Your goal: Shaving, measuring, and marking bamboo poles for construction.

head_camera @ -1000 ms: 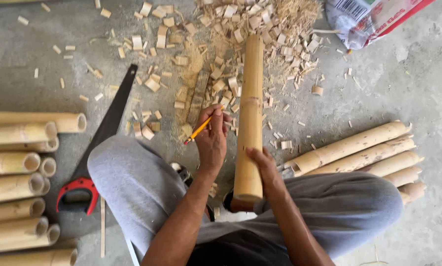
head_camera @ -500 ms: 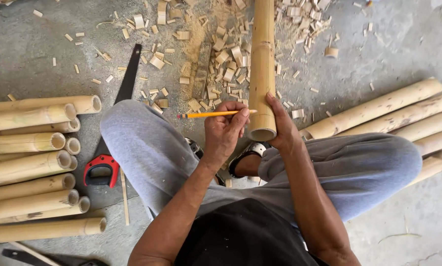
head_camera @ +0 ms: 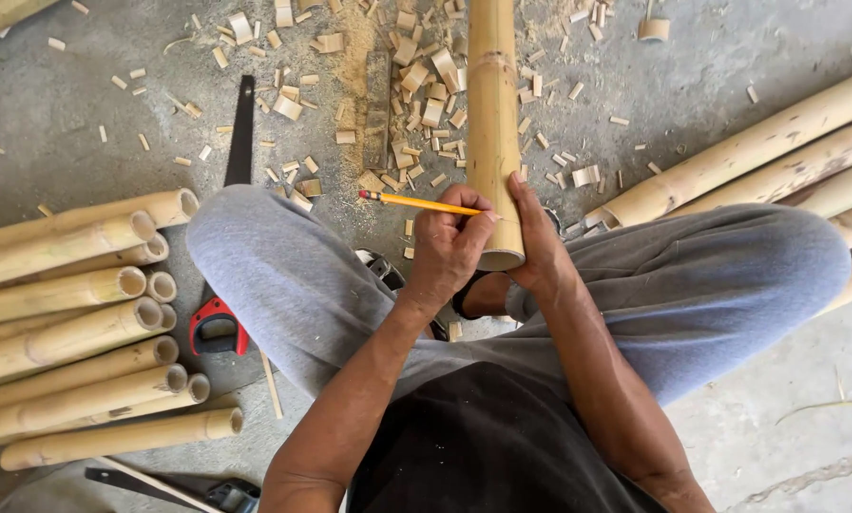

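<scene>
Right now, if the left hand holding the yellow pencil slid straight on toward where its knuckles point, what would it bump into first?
The left hand already rests against the near end of the pale bamboo pole, so it would press into that at once; the right hand lies just beyond.

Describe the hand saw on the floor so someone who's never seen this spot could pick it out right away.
Start at the stack of bamboo poles on the person's left side. Between that stack and the grey trouser leg lies the hand saw, its dark blade pointing away from the person. Its red and black handle sets it apart from the pale bamboo and chips around it.
</scene>
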